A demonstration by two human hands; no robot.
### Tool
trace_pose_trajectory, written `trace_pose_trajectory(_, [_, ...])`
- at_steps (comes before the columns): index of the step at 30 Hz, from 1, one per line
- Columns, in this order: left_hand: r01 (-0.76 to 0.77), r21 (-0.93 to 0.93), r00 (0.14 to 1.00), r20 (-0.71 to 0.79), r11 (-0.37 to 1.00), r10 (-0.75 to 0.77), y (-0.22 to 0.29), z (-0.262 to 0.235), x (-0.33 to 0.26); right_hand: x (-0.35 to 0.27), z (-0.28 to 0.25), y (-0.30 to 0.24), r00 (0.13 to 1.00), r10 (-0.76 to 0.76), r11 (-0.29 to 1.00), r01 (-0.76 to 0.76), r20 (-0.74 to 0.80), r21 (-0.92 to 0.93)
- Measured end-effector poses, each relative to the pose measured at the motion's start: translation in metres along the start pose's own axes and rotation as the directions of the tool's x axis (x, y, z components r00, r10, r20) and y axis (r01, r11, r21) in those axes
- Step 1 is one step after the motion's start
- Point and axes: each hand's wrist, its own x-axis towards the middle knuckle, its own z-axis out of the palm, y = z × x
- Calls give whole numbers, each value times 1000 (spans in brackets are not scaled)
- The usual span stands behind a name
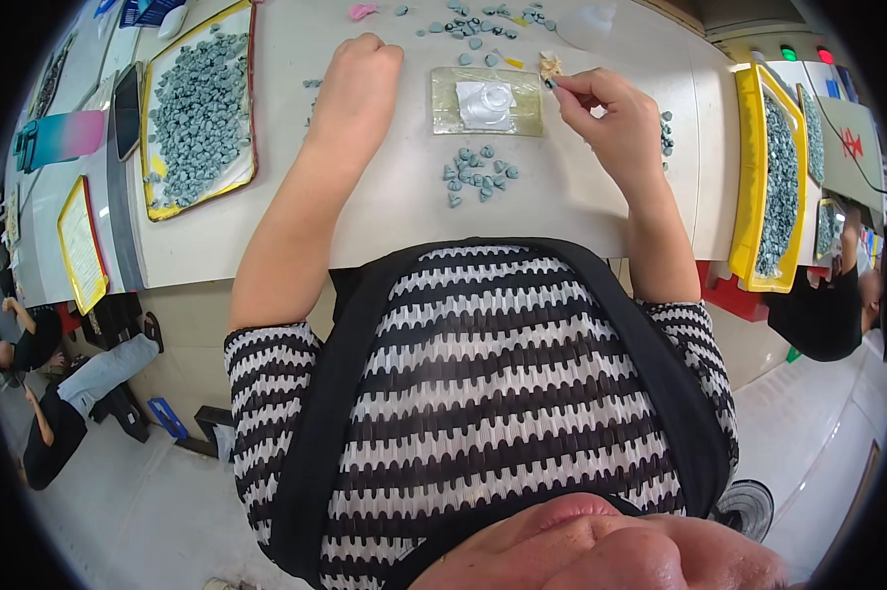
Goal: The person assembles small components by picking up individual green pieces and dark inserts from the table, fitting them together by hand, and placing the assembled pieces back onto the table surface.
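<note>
On the white worktable (266, 226), head view: right hand (615, 123) raised just right of the square glass plate (486, 100), thumb and forefinger pinched shut on a small blue-grey stone piece (553, 85), apparently lifted clear for a close look. Beside that pinch, at the plate's upper right corner, a scrap of tan abrasive or cloth (549, 65). Left hand (357, 93) curled into a loose fist left of the plate, knuckles down on the table, probably for steadiness; contents, if any, hidden. Just below the plate, a small heap of like blue-grey pieces (479, 174), kept within easy reach. Above the plate, more loose pieces (473, 22) scattered along the far edge. Far left of the plate, a yellow tray (200, 108) heaped with the same pieces; far right, another yellow tray (772, 177), likewise filled. Nothing between hands and plate.
</note>
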Motion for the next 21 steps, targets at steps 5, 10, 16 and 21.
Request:
trace_pose_trajectory(5, [21,21,999,-39,1000,-20,7,0,1,0,8,-5,993,-104,995,104,-48,-10])
trace_pose_trajectory(10, [42,-137,990,-131,990,-60,20,-7,1,-1,21,-2,880,-460,880,435,-120,-190])
trace_pose_trajectory(16, [-12,-313,986,-163,950,-42,33,-12,-5,-2,18,-4,810,-586,765,563,25,-313])
trace_pose_trajectory(21, [104,-556,990,-21,824,-139,45,-26,-7,-1,19,-1,771,-634,725,620,62,-299])
